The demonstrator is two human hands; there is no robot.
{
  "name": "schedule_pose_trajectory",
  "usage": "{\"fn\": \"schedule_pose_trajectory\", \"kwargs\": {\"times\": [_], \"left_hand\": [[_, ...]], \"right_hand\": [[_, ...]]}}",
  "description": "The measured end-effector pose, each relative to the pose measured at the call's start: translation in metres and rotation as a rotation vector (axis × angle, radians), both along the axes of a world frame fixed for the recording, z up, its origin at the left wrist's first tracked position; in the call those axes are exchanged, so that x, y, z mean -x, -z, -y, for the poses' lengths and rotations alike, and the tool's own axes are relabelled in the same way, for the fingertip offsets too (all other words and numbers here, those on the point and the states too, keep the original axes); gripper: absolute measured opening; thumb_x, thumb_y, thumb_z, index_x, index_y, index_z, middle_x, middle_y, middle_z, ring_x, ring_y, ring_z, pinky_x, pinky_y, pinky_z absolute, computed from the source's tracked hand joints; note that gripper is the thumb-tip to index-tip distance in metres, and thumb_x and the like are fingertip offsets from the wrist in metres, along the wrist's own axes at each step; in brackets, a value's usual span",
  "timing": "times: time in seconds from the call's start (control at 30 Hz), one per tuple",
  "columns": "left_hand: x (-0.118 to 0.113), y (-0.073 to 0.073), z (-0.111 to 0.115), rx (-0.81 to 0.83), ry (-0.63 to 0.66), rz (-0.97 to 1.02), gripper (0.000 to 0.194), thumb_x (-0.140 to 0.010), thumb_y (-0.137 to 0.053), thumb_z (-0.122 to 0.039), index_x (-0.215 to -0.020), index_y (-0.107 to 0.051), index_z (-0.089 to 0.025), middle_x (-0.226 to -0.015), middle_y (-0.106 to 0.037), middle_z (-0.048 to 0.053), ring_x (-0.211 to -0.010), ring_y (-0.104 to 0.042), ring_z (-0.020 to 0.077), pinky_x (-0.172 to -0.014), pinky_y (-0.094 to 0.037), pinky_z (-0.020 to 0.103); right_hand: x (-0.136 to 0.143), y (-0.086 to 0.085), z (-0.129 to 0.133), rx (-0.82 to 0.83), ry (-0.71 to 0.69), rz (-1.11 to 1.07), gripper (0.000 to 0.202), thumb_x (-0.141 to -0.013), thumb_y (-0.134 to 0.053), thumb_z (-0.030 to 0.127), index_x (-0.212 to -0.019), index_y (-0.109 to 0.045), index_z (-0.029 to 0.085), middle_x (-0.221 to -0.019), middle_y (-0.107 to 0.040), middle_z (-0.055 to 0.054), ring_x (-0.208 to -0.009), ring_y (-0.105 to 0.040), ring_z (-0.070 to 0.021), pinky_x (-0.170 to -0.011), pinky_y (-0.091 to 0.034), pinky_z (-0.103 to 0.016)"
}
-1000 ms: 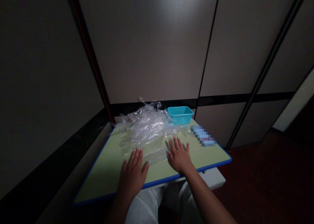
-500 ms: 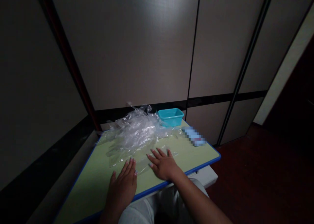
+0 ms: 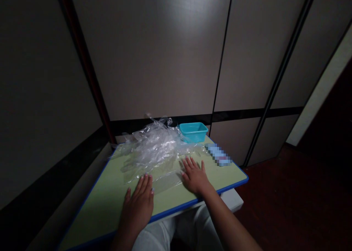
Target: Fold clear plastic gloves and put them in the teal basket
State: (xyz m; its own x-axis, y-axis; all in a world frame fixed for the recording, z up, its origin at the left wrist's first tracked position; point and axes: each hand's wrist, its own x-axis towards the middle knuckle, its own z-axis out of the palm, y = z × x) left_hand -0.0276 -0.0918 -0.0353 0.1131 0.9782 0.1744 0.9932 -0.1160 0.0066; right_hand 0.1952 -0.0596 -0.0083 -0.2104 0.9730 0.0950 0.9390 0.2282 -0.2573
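Note:
My left hand [image 3: 139, 203] lies flat near the front of the green table [image 3: 96, 210], fingers stretched out beside the left end of a clear plastic bag [image 3: 167, 181]. At the other end of that bag, my right hand [image 3: 194, 177] rests palm down with its fingers spread. Neither hand grips anything. Beyond my hands, a loose heap of clear plastic bags [image 3: 156, 144] covers the back left and middle of the table. A turquoise basket [image 3: 194, 132] stands at the back, just right of the heap.
A pixelated flat object [image 3: 219, 155] lies on the table's right side. Behind the basket's left side is a dark round object [image 3: 172, 124]. Wardrobe panels [image 3: 165, 60] rise behind the table, and a white ledge [image 3: 232, 199] shows under its front right edge.
My right hand has slid right and slightly away from me, and more of the flat bag between my hands shows. My left hand has barely moved. The view has shifted slightly.

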Motion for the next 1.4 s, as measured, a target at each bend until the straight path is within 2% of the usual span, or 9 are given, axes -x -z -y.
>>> {"fn": "schedule_pose_trajectory", "kwargs": {"times": [0.13,0.2,0.33,0.47,0.6,0.9,1.1,1.4], "left_hand": [[0.000,0.000,-0.001,0.029,-0.006,0.002,0.053,-0.091,-0.016,-0.022,-0.142,-0.026,-0.017,-0.149,-0.025,0.003,-0.137,-0.023,0.0187,-0.107,-0.021,0.050],[0.000,0.000,-0.002,0.053,-0.015,-0.003,0.053,-0.091,-0.017,-0.022,-0.142,-0.028,-0.017,-0.148,-0.026,0.004,-0.137,-0.024,0.0185,-0.107,-0.021,0.050],[0.001,0.000,-0.001,0.056,-0.008,-0.021,0.053,-0.091,-0.017,-0.021,-0.142,-0.029,-0.017,-0.149,-0.025,0.004,-0.137,-0.023,0.0179,-0.108,-0.021,0.049],[0.003,0.003,-0.002,0.058,-0.010,-0.021,0.052,-0.091,-0.017,-0.021,-0.142,-0.029,-0.017,-0.149,-0.025,0.004,-0.137,-0.023,0.0181,-0.107,-0.021,0.049],[0.003,0.007,-0.005,0.047,-0.014,0.001,0.052,-0.091,-0.019,-0.021,-0.141,-0.030,-0.018,-0.148,-0.026,0.005,-0.137,-0.024,0.0182,-0.107,-0.021,0.049],[0.001,0.004,-0.002,0.058,-0.019,0.003,0.052,-0.091,-0.017,-0.022,-0.142,-0.027,-0.018,-0.149,-0.024,0.003,-0.137,-0.023,0.0175,-0.107,-0.021,0.050],[0.001,0.003,-0.002,0.065,-0.024,-0.002,0.052,-0.091,-0.019,-0.022,-0.142,-0.027,-0.018,-0.149,-0.023,0.003,-0.137,-0.022,0.0176,-0.107,-0.021,0.051],[0.002,0.007,-0.002,0.035,-0.013,0.006,0.052,-0.091,-0.019,-0.023,-0.142,-0.028,-0.017,-0.149,-0.026,0.004,-0.137,-0.023,0.0191,-0.107,-0.021,0.051]], "right_hand": [[0.037,0.001,0.019,-0.005,-0.378,-0.085,0.055,-0.095,-0.016,0.049,-0.145,-0.017,0.026,-0.150,-0.020,-0.002,-0.138,-0.014,-0.0178,-0.109,0.004,-0.052],[0.047,0.003,0.020,0.015,-0.416,-0.096,0.055,-0.095,-0.015,0.050,-0.145,-0.016,0.027,-0.150,-0.022,-0.002,-0.138,-0.015,-0.0172,-0.109,0.001,-0.054],[0.034,0.007,0.004,0.074,-0.282,-0.048,0.054,-0.094,-0.015,0.048,-0.145,-0.015,0.028,-0.151,-0.018,0.000,-0.139,-0.012,-0.0189,-0.106,-0.001,-0.059],[0.008,0.004,-0.013,0.111,-0.179,0.023,0.054,-0.094,-0.014,0.046,-0.145,-0.013,0.030,-0.152,-0.014,0.001,-0.139,-0.008,-0.0184,-0.106,0.003,-0.059],[-0.004,0.002,-0.020,0.164,-0.115,0.059,0.055,-0.093,-0.012,0.049,-0.145,-0.011,0.032,-0.152,-0.007,0.004,-0.140,-0.004,-0.0190,-0.106,0.000,-0.058],[-0.006,0.011,-0.022,0.107,-0.078,0.057,0.055,-0.093,-0.014,0.051,-0.145,-0.015,0.034,-0.152,-0.008,0.004,-0.140,-0.005,-0.0200,-0.106,-0.003,-0.057],[-0.009,0.016,-0.022,0.088,0.013,0.046,0.056,-0.093,-0.012,0.047,-0.146,-0.012,0.028,-0.151,-0.013,0.001,-0.140,-0.006,-0.0181,-0.106,0.003,-0.057],[-0.010,0.016,-0.024,0.083,0.108,0.048,0.061,-0.092,-0.012,0.048,-0.146,-0.011,0.020,-0.151,-0.012,-0.003,-0.140,-0.005,-0.0190,-0.105,0.004,-0.058]]}}
